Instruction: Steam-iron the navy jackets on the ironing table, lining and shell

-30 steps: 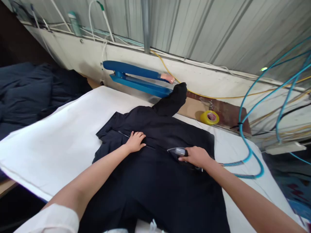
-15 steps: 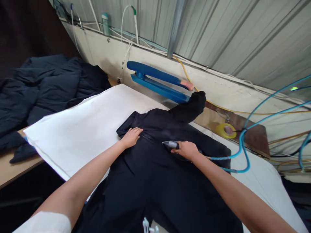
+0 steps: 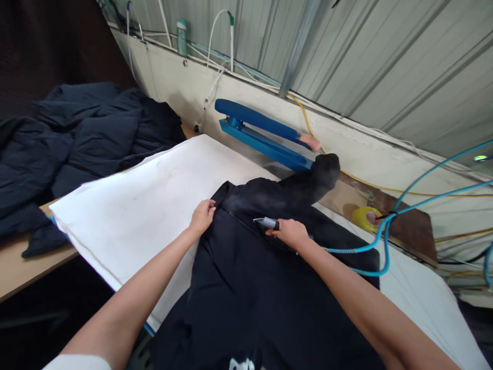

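A black jacket (image 3: 239,277) lies across the white padded ironing table (image 3: 154,180), one sleeve stretched toward the back. My left hand (image 3: 203,216) pinches the jacket's edge near its collar, fingers closed on the cloth. In my right hand (image 3: 291,234) is a steam iron (image 3: 266,223), held by its handle, its tip pointing left over the jacket. Most of the iron's base is hidden by the hand and the dark cloth. Faint steam hangs over the fabric near the collar. Blue hoses (image 3: 370,249) run from the iron to the right.
A blue sleeve board (image 3: 265,133) stands behind the table against the wall. Dark garments (image 3: 88,128) are heaped on a wooden table (image 3: 23,264) at left. A yellow tape roll (image 3: 364,220) sits on a brown board (image 3: 412,234) at right. Cables run along the wall.
My left hand has gone from lying flat on the jacket to gripping its edge by the collar. The iron has shifted slightly on the cloth, and steam now shows. The view has swung slightly left.
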`<state>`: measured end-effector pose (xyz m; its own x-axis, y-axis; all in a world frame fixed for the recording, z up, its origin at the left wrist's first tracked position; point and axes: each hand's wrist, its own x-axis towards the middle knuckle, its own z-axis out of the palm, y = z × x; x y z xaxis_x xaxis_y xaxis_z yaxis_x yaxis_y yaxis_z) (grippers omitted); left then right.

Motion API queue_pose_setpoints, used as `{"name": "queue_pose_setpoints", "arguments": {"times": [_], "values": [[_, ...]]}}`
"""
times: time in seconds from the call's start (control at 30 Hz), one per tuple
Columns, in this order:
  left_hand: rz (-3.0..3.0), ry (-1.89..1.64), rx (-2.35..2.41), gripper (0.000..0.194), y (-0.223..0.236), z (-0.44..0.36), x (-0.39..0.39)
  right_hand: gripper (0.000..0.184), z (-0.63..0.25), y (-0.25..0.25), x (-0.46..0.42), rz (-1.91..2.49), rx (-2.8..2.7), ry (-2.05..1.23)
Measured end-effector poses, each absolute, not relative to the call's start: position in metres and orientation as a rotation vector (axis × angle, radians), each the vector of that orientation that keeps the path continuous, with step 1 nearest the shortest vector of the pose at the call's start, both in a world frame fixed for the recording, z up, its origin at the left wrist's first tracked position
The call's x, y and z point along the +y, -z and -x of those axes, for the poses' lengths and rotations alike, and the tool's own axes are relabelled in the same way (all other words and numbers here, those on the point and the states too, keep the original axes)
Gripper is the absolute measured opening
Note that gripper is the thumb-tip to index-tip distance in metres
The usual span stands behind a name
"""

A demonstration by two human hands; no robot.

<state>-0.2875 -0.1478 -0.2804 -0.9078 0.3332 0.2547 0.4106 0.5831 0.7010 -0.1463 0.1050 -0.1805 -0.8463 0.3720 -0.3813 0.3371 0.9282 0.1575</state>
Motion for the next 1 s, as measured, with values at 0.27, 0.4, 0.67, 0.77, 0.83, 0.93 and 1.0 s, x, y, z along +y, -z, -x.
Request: {"name": "queue_pose_setpoints", "arguments": {"times": [0.27,0.4,0.67,0.77,0.83,0.93,1.0], "values": [[0.518,1.691,-2.524,0.018,0.289,0.288,-0.164,0.062,0.191,0.184,0.073,-0.366,2.718,-0.111],[0.563,1.739,-2.478,0.019,0.286,0.286,-0.163,0.062,0.226,0.188,0.060,-0.396,2.756,-0.108],[0.654,1.453,-2.455,0.025,0.261,0.279,-0.164,0.065,0.248,0.169,0.077,-0.636,2.751,-0.030],[0.944,1.289,-2.483,0.033,0.258,0.278,-0.150,0.067,0.214,0.173,0.083,-0.575,2.714,0.011],[1.130,1.086,-2.598,0.038,0.260,0.279,-0.141,0.066,0.184,0.179,0.093,-0.554,2.679,0.028],[1.161,0.647,-2.920,0.042,0.260,0.283,-0.127,0.066,0.134,0.184,0.126,-0.680,2.615,0.047],[1.078,0.379,-3.017,0.038,0.255,0.285,-0.114,0.065,0.100,0.183,0.158,-0.885,2.569,0.037]]}}
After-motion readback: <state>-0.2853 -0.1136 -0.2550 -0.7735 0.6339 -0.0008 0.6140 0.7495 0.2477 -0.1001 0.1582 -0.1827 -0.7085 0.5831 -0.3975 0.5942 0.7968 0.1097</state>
